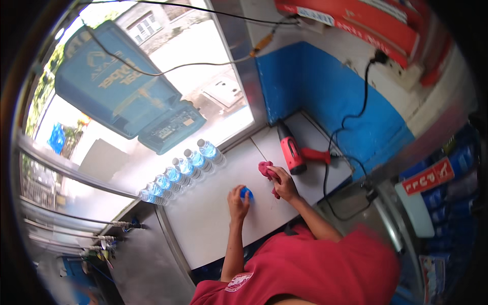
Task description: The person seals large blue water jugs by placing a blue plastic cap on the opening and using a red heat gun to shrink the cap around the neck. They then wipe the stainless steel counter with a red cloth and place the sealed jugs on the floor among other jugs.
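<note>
My left hand (pixel 237 204) is closed around a small, bright blue object (pixel 246 192) above the white tabletop. Most of that object is hidden by my fingers, so its kind does not show. To its right, my right hand (pixel 285 186) grips a crumpled dark red cloth (pixel 266 170), part of which hangs below the fingers. A red and black heat gun (pixel 291 150) lies just beyond my right hand, its nozzle pointing away. Along the far left of the table stands a slanting row of several clear bottles (pixel 197 161) with blue labels.
The white table (pixel 203 231) sits against a window with a metal frame (pixel 236 71). A black cord (pixel 325 190) loops over the table's right edge and up toward a wall socket (pixel 399 71). Red boxes (pixel 356 30) are at upper right, above a blue wall (pixel 335 86).
</note>
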`<state>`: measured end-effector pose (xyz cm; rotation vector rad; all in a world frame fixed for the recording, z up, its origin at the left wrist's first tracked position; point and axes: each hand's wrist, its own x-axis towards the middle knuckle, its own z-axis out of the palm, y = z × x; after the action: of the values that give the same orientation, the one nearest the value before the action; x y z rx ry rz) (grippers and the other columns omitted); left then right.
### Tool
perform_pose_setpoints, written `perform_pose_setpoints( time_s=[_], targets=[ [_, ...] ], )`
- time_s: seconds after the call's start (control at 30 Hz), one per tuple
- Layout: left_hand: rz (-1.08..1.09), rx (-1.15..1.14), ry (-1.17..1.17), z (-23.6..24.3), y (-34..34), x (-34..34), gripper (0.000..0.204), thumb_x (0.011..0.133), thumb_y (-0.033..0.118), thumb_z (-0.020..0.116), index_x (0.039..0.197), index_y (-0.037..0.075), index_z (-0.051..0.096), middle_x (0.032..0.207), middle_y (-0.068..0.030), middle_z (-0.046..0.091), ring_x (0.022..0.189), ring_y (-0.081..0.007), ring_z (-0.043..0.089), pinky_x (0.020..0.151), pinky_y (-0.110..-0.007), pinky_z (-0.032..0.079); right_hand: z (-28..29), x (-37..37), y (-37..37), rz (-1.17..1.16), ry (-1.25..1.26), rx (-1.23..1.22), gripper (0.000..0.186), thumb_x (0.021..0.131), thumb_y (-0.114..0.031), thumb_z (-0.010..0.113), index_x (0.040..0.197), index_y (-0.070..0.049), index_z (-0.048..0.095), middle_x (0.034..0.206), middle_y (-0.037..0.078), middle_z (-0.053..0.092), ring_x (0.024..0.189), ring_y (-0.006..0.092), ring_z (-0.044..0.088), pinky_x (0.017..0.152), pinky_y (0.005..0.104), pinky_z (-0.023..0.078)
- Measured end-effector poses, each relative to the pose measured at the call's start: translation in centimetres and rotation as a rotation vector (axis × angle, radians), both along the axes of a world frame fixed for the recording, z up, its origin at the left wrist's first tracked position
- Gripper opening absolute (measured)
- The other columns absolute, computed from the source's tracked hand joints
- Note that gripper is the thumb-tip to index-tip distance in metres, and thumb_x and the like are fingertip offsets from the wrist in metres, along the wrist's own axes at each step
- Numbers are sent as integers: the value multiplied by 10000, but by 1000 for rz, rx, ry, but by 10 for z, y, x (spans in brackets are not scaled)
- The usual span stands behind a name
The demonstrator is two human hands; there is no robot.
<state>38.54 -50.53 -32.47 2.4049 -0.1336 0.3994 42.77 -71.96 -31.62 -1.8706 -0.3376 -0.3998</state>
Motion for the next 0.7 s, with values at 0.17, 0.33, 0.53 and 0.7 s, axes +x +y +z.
perform_pose_setpoints(
  time_s=[0.17,0.33,0.53,0.7],
  targets=[
    [41,33,15,-11,-3,-7,382,901,214,643,1266,136,561,1334,-56,552,1313,-289,463,1142,-579,220,-5,25,-13,110,-182,-300,472,812,55,602,1253,-113,610,1235,153,596,1138,360,579,977,435,476],
    [-3,205,237,-6,13,-30,538,924,256,626,1427,158,462,1515,-66,399,1423,-318,319,1163,-578,166,-29,37,10,137,-148,-386,500,775,82,584,1225,-128,638,1264,133,609,1195,329,567,1034,437,448],
    [178,-25,57,-14,29,-69,572,924,159,602,1460,111,406,1519,-98,396,1425,-313,327,1165,-547,182,67,146,61,-212,-357,328,337,954,10,495,1281,-1,576,1316,151,593,1249,268,539,1054,360,393],
    [674,-76,-66,-23,94,-128,494,908,56,561,1395,71,479,1425,-129,503,1379,-308,406,1161,-514,219,183,239,136,-451,-659,468,413,982,-43,467,1392,3,456,1441,225,459,1352,359,426,1117,416,328]
  ],
)
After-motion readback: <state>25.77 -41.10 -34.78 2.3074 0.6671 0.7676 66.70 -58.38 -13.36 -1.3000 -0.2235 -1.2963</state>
